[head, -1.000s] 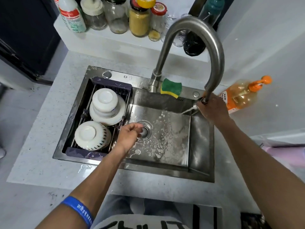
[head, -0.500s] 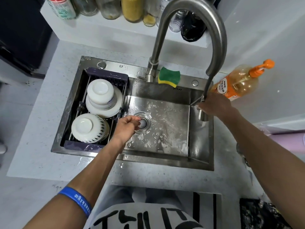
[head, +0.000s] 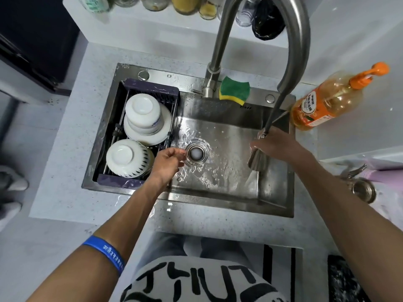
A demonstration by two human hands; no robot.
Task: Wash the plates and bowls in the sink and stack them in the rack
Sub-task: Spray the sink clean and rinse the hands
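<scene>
A dark rack sits in the left part of the steel sink. In it, white bowls stand upturned on a white plate, and another upturned bowl with dark marks sits nearer me. The wet basin holds no dishes. My left hand hovers just left of the drain, fingers loosely curled and holding nothing. My right hand grips the pull-out spray head at the basin's right side, its hose stretched down from the faucet spout.
A green and yellow sponge lies on the sink's back ledge. An orange soap bottle lies on the counter at right. Jars stand on the back shelf. A metal strainer rests on the right counter.
My right hand has pulled the spray head down out of the spout, drawing out the hose. My left hand has stayed beside the drain. The camera has tilted downward.
</scene>
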